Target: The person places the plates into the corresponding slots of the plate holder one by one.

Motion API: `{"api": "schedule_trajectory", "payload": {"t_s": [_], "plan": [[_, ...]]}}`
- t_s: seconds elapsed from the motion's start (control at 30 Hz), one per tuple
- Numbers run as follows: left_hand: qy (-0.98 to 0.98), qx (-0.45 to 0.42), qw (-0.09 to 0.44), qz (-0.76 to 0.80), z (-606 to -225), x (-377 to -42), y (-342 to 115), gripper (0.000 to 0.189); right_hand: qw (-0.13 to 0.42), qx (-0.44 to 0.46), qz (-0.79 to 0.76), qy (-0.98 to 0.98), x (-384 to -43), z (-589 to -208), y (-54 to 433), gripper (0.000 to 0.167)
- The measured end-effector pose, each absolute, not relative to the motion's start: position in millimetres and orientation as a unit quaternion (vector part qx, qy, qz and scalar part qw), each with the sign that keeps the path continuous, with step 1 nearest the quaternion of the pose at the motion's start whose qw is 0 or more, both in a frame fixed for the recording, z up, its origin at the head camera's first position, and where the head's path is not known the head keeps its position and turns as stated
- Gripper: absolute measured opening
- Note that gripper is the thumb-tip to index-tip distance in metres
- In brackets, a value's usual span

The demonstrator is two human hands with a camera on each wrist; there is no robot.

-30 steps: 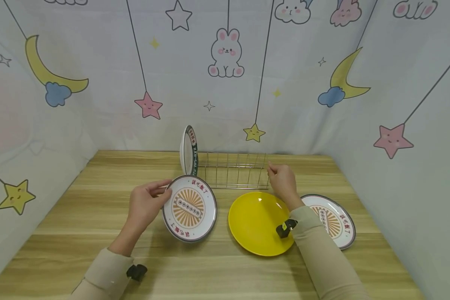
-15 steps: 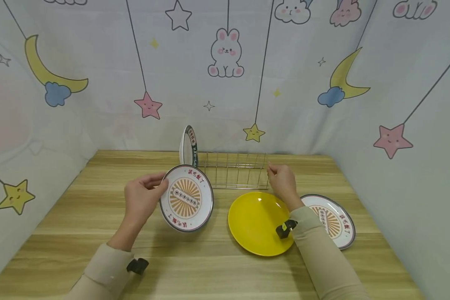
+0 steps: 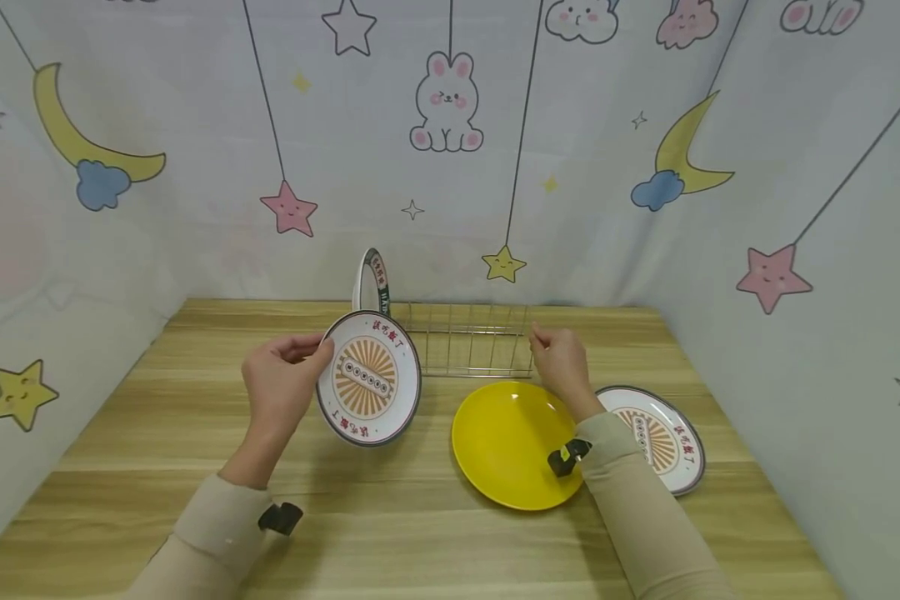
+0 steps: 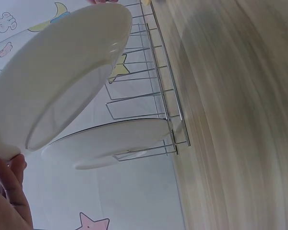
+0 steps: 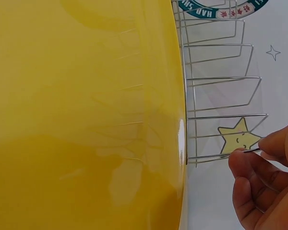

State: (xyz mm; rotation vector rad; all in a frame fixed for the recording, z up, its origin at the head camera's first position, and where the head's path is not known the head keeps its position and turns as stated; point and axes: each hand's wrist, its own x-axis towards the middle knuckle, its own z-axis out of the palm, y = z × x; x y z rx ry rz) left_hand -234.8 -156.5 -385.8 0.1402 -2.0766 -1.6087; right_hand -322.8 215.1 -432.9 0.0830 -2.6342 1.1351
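Observation:
My left hand (image 3: 279, 379) pinches the left rim of a white plate (image 3: 369, 379) with an orange sunburst and red lettering, held tilted above the table. In the left wrist view its pale underside (image 4: 62, 72) shows, close to the rack. Thumb and fingers of my right hand (image 5: 269, 177) pinch the end wire of a metal wire dish rack (image 3: 468, 342). A green-rimmed plate (image 3: 371, 283) stands upright in the rack's left end, its lower part hidden behind the held plate in the head view.
A yellow plate (image 3: 510, 450) lies in front of the rack, partly under my right wrist. Another sunburst plate (image 3: 667, 442) lies to its right, partly covered by the right sleeve. Behind the wooden table (image 3: 390, 533) hangs a printed curtain (image 3: 217, 250).
My left hand has raised the sunburst plate and moved it away from me, toward the rack and slightly left. The right hand stays on the rack's end. The head view has shifted slightly.

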Motion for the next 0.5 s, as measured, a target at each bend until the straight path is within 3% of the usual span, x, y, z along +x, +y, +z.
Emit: {"api": "schedule_trajectory", "payload": {"t_s": [0.5], "plan": [[-0.72,0.02,0.357,-0.594,-369,-247,-144,0.018,0.139,0.032,0.378,-0.915,-328,-432,217,0.028]]}}
